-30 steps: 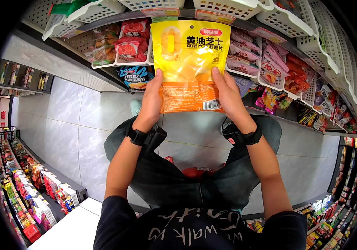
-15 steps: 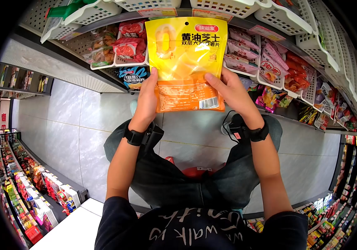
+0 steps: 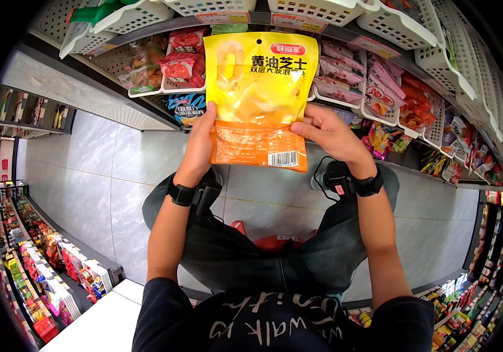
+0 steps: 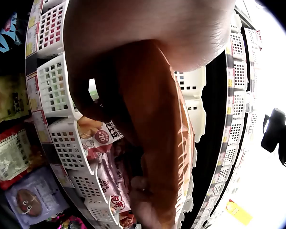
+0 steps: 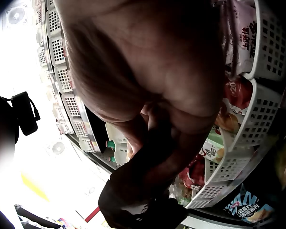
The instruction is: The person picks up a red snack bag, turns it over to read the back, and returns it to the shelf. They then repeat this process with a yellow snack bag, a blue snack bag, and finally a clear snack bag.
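In the head view a yellow and orange bag of potato chips (image 3: pixel 257 100) is held up in front of the shelf, its printed side with the barcode facing the camera. My left hand (image 3: pixel 198 144) grips the bag's lower left edge, thumb on the front and fingers hidden behind. At the right edge, my right hand (image 3: pixel 338 139) pinches it with the thumb on the front, other fingers partly behind. The left wrist view shows the bag (image 4: pixel 152 95) nearly edge-on beneath the left palm. From the right wrist, the bag (image 5: pixel 128 195) appears dark below the right hand (image 5: pixel 148 62).
White perforated baskets (image 3: pixel 316 12) line the upper shelf. Below them are red snack packs (image 3: pixel 184 67), pink packs (image 3: pixel 339 70) and a blue bag (image 3: pixel 187 108). Bent legs (image 3: pixel 198 246) and a red object (image 3: pixel 275 242) are beneath the arms, over grey floor tiles (image 3: pixel 87 170).
The bag has shifted slightly left and tilted a little, its lower edge nearer the body. My right thumb has slid lower and now lies at the bag's right edge; the left hand keeps its grip.
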A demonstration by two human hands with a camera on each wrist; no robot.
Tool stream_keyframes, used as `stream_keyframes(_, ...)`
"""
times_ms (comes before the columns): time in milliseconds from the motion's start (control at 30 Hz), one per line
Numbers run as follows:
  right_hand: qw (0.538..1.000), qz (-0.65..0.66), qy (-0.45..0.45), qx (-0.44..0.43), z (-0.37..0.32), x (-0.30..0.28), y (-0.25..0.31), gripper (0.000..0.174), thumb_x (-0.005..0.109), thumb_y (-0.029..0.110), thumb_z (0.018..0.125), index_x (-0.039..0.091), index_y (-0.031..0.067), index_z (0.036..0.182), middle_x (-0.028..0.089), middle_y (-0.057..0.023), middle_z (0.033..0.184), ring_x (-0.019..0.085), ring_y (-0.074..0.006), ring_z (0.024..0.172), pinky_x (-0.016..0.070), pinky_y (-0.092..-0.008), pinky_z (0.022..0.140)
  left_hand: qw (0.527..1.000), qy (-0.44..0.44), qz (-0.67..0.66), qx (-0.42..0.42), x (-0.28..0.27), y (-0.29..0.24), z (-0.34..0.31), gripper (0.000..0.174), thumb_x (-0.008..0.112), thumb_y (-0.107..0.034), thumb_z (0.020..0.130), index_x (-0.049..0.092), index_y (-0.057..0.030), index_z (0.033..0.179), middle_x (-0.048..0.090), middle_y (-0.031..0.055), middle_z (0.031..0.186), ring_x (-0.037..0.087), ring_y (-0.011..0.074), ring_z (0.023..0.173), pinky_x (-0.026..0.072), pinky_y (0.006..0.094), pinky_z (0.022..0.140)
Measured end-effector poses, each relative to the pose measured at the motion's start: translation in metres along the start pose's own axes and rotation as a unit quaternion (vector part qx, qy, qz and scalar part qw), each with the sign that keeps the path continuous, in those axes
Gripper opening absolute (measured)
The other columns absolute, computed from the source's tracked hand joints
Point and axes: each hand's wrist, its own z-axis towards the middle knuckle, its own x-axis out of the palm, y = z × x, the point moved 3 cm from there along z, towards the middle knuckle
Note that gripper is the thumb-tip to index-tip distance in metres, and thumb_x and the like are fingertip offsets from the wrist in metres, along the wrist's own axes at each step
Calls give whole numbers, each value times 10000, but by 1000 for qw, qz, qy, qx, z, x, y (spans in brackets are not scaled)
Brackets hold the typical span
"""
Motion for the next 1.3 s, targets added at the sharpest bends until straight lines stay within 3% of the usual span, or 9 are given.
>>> stream_keyframes(267,999,-3,-30,-13,-2,5,-10,318,560,131,927,516,-34,1196,626,-28,1044,555,-52,913,453,-213,816,988,-18,129,80,-10,8,3,413,468,-290,970,463,43,1215,589,108,1105,572,152,978,449,266,829)
stream_keyframes(367,998,-23,-64,-14,-1,8,-20,346,566,119,919,505,-26,1227,625,-50,1086,573,-72,944,454,-223,833,905,-119,337,229,-2,4,-1,456,635,-181,874,430,17,1229,571,108,1027,556,160,904,449,265,740)
stream_keyframes(500,990,-75,-115,-14,0,9,-24,356,550,157,929,505,-22,1234,625,-75,1092,585,-95,930,460,-233,807,822,-64,536,179,-7,0,-1,444,629,-181,883,443,5,1241,550,83,1060,537,133,956,458,251,786)
stream_keyframes(600,996,-31,-68,-56,-1,13,-11,341,509,206,949,536,-7,1214,628,-73,1038,586,-103,891,467,-240,764,968,46,225,96,12,10,-9,493,655,-244,864,451,-28,1257,534,69,1094,511,148,1017,440,274,847)
stream_keyframes(733,994,22,25,-102,-1,20,-14,357,446,252,970,554,17,1215,600,-44,949,578,-119,844,467,-248,732,988,138,64,-39,9,27,-29,691,471,-528,912,320,-47,1385,437,78,1329,429,188,1214,317,353,1035)
stream_keyframes(867,999,-5,17,-51,-2,27,-12,331,505,156,944,536,-22,1222,578,-68,935,573,-132,849,474,-261,789,958,281,-63,-3,4,25,-34,842,432,-670,854,291,-42,1396,412,67,1353,412,188,1231,304,395,1046)
stream_keyframes(1000,999,-16,26,-35,-1,31,-8,310,538,57,911,547,1,1216,582,-61,936,572,-115,810,479,-247,774,955,182,231,27,4,18,-40,574,542,-381,906,396,-7,1316,471,102,1312,468,214,1201,379,366,994)
stream_keyframes(1167,990,-82,-101,48,-3,14,-12,301,582,76,891,540,20,1184,578,-47,963,556,-96,806,469,-227,731,989,117,-24,-89,2,27,-30,472,573,-185,877,427,2,1286,529,98,1237,530,203,1122,412,324,954)
stream_keyframes(1300,978,-80,-181,-61,0,0,-19,556,661,80,837,385,58,1320,549,-62,1154,551,-84,962,458,-231,766,991,91,-45,-86,15,19,-35,475,585,-149,882,411,3,1297,539,97,1224,527,179,1113,422,309,938)
